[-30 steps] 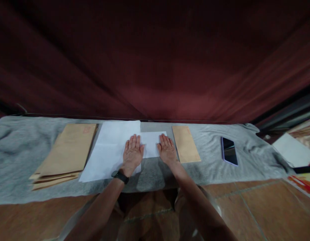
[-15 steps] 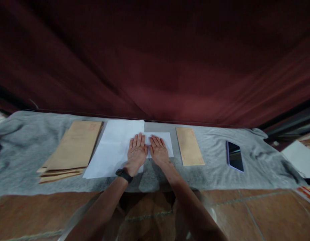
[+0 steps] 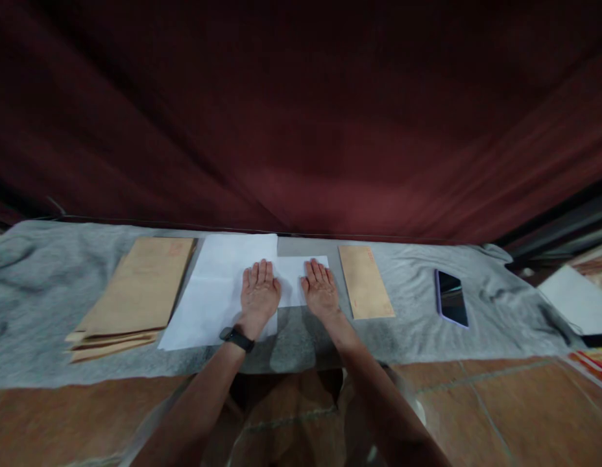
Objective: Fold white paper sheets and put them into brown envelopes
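Grey cloth (image 3: 48,285): spread across the low surface from edge to edge, creased at both ends; bears everything listed below.

Stack of brown envelopes (image 3: 135,295): far left, several lying flat and fanned slightly at the near edge, faint red print at the top right corner.

Sheets of white paper (image 3: 218,292): just beside the stack, lying flat, a faint fold line running across.

Left hand (image 3: 259,295): palm down, fingers (image 3: 257,272) straight and released, pressed flat where the large sheets meet the folded sheet; grasps nothing. A dark wristband sits on the wrist.

Folded white sheet (image 3: 295,279): smaller white rectangle at the centre of the cloth, between the two hands and under both, its left edge overlapping the larger paper.

Right hand (image 3: 321,292): palm down, fingers straight and released, resting on the right part of the folded sheet; grasps nothing.

Single brown envelope (image 3: 365,280): lying flat just right of the right hand, apart from it.

Phone (image 3: 451,298): dark screen up, lilac rim, well apart to the right.

Dark red curtain (image 3: 301,117): hangs behind the surface.
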`<state>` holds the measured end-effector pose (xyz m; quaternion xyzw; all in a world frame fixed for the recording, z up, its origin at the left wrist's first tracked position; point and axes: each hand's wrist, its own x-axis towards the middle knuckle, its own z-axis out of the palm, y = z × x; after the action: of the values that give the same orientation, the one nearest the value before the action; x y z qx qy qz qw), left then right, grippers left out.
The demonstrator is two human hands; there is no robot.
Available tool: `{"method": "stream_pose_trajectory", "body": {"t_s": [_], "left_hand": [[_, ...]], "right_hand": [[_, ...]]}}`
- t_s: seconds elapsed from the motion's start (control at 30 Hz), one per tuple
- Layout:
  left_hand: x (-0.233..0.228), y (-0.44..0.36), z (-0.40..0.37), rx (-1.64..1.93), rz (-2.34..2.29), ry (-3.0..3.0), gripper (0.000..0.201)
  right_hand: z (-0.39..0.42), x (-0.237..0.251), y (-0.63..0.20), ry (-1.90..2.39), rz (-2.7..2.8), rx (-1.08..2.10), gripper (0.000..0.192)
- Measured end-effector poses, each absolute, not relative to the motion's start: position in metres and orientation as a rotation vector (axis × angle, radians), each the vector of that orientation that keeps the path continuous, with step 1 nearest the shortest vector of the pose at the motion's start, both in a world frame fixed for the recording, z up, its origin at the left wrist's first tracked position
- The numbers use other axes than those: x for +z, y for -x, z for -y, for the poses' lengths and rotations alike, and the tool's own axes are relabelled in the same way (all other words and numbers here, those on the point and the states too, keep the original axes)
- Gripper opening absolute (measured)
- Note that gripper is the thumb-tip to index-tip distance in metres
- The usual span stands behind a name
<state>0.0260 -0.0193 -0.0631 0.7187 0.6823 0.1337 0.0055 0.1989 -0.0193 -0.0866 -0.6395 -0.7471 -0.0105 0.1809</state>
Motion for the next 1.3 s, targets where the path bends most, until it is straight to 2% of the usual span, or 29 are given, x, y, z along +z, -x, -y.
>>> {"method": "stream_pose_trajectory", "body": {"t_s": [0.23, 0.43, 1.0, 1.3], "left_hand": [[-0.056, -0.055, 0.013, 0.509, -2.003, -2.335, 0.06], [-0.068, -0.079, 0.015, 0.495, -1.86, -2.404, 0.059], [-0.076, -0.036, 0.014, 0.546, -2.058, -2.302, 0.061], [-0.074, -0.034, 0.015, 0.505, -2.054, -2.315, 0.059]], "right_hand": [[0.023, -0.089, -0.209, 1.822, 2.047, -0.078, 0.053], [0.023, -0.088, -0.208, 1.84, 2.067, -0.05, 0.053], [0.028, -0.081, -0.231, 1.871, 1.995, -0.069, 0.055], [0.041, -0.072, -0.186, 1.581, 2.259, 0.094, 0.05]]}}
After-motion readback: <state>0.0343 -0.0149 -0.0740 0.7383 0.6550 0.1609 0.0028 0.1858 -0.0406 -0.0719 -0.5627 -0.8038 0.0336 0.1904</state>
